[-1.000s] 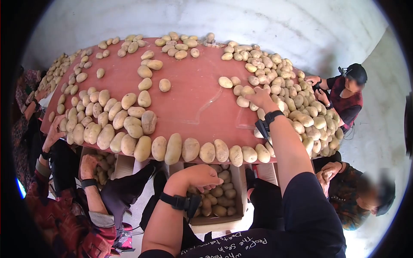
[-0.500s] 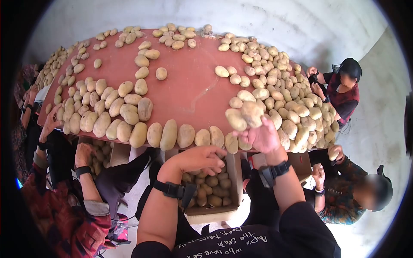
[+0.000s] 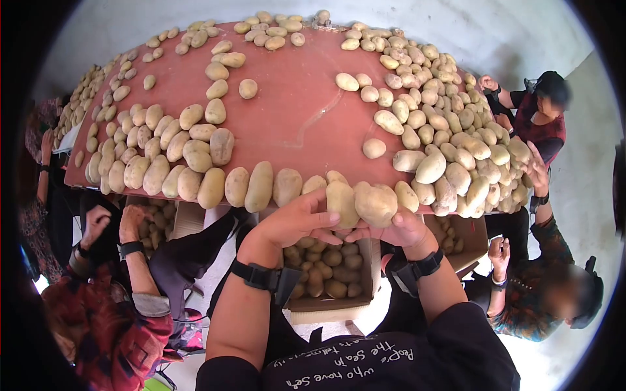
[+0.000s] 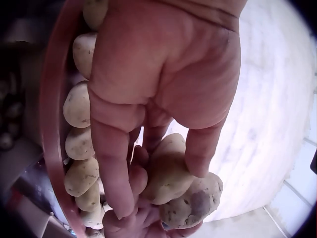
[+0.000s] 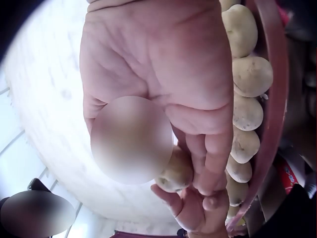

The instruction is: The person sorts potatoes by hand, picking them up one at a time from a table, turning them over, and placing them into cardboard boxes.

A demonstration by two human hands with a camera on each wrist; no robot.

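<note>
Both hands meet over the table's front edge, with two potatoes between them. My left hand (image 3: 293, 221) pinches a smooth oval potato (image 3: 342, 203) between thumb and fingers; the left wrist view shows the thumb along its side. My right hand (image 3: 407, 231) holds a rounder, lumpy potato (image 3: 376, 206) right beside it, and this lumpy potato (image 4: 193, 203) has a dark patch in the left wrist view. The fingers of the two hands overlap beneath the potatoes. A blurred patch hides part of the right hand's hold in the right wrist view.
Potatoes line the front edge of the red table (image 3: 287, 117). A large potato pile (image 3: 456, 130) covers the right side, with another group (image 3: 156, 143) at left. Below the edge stands a cardboard box (image 3: 368, 260) of potatoes. Other people work at both sides.
My right hand has come from the pile back to the front edge with two potatoes. My left hand has moved up and right and taken hold of one. A neighbour's hand now reaches the right pile.
</note>
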